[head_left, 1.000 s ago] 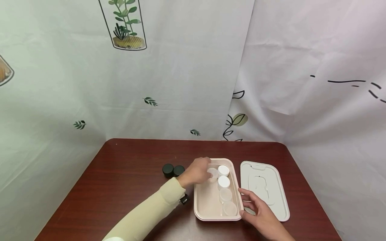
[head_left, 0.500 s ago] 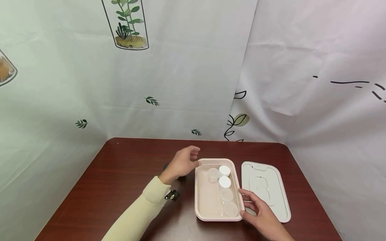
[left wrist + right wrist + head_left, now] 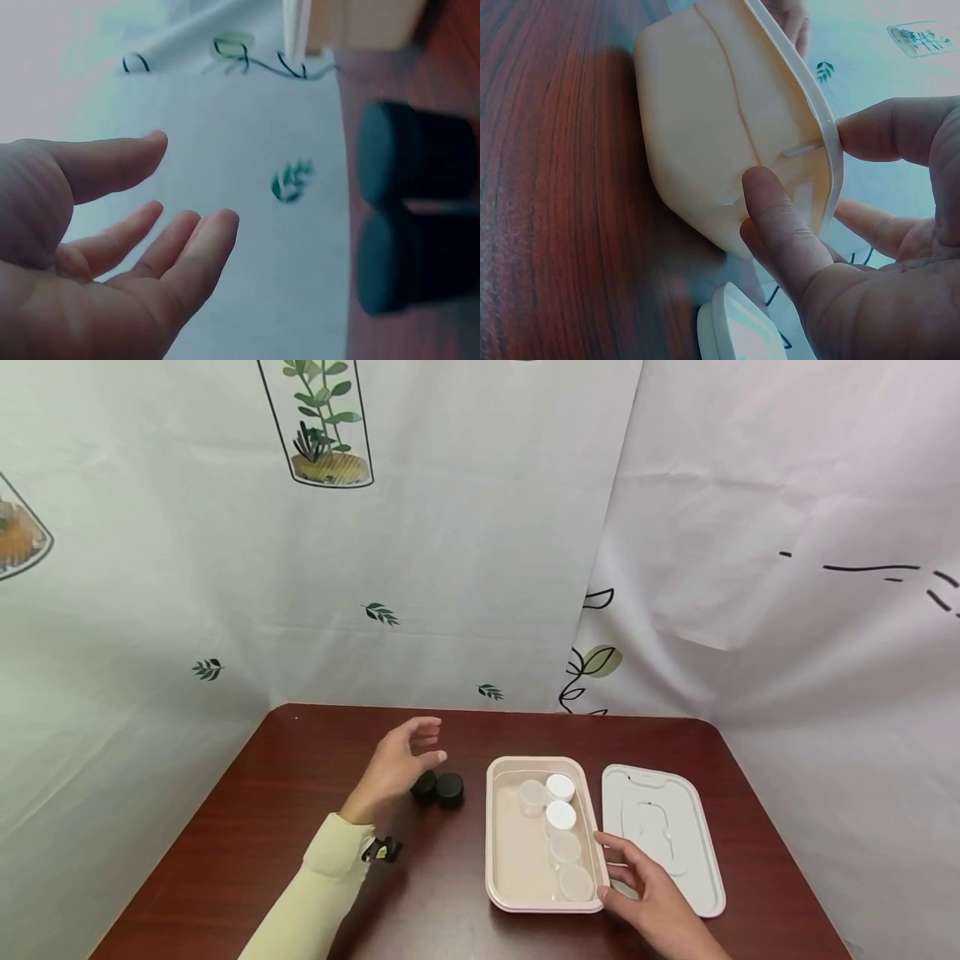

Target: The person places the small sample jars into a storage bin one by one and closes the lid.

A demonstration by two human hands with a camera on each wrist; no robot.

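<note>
My right hand (image 3: 648, 893) holds the near right corner of a pale pink plastic box (image 3: 490, 835), thumb (image 3: 769, 199) against the wall and a finger (image 3: 885, 127) at the rim. Inside the box, two white round lids (image 3: 560, 817) and several small translucent round tubs (image 3: 576, 882) line mostly the right side. My left hand (image 3: 393, 768) hangs above the table, left of the box, holding nothing, with thumb and fingers spread apart. Close by it, two black round jars (image 3: 450, 789) stand side by side, one partly hidden behind the hand in the head view.
A white rectangular lid (image 3: 660, 835) lies flat on the table right of the box, close to the right hand. The dark red wooden table (image 3: 315, 760) ends at a patterned white curtain (image 3: 450, 543) behind and on the sides.
My left hand has come out of the box, its fingers spread, and moved left over to the black jars. The right hand stays at the box's corner.
</note>
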